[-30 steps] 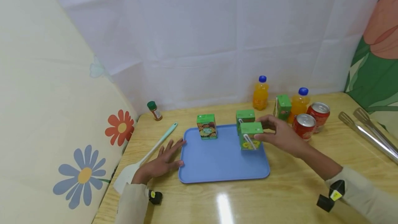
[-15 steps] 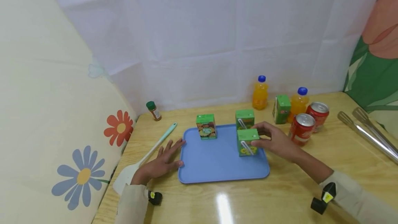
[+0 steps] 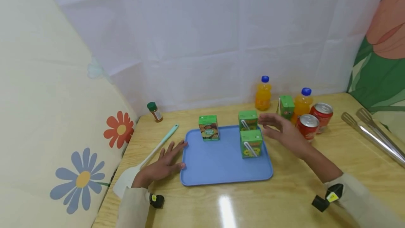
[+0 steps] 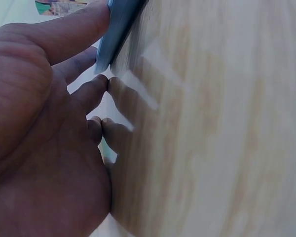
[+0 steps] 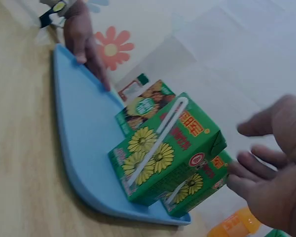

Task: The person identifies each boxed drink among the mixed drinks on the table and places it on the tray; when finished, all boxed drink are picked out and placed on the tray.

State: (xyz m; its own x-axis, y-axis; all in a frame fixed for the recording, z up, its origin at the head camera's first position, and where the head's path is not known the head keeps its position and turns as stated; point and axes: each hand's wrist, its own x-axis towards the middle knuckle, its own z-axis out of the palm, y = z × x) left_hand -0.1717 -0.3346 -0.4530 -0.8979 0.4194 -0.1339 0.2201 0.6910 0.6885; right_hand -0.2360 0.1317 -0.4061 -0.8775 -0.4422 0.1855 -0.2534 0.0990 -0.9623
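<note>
A blue tray [image 3: 212, 171] lies on the wooden table. My left hand [image 3: 162, 166] rests at its left edge with fingers spread; the left wrist view shows the thumb and fingertips against the tray's side [image 4: 116, 34]. On the tray's right part stand two green drink cartons with straws, the front one [image 3: 251, 144] just before the rear one [image 3: 248, 120]. A third green box with a brown picture [image 3: 209, 128] stands at the tray's back left. My right hand [image 3: 286, 134] is just right of the cartons, fingers apart from them and nothing between thumb and fingers.
Behind my right hand stand two orange drink bottles [image 3: 263, 94], another green carton [image 3: 285, 107] and two red cans [image 3: 307, 126]. Metal tongs [image 3: 373, 136] lie far right. A pale spatula [image 3: 158, 150] lies left of the tray, a green-capped jar [image 3: 154, 112] behind it.
My right hand set the front carton down on the tray, let it go and drew back to the right. The left hand has stayed at the tray's edge.
</note>
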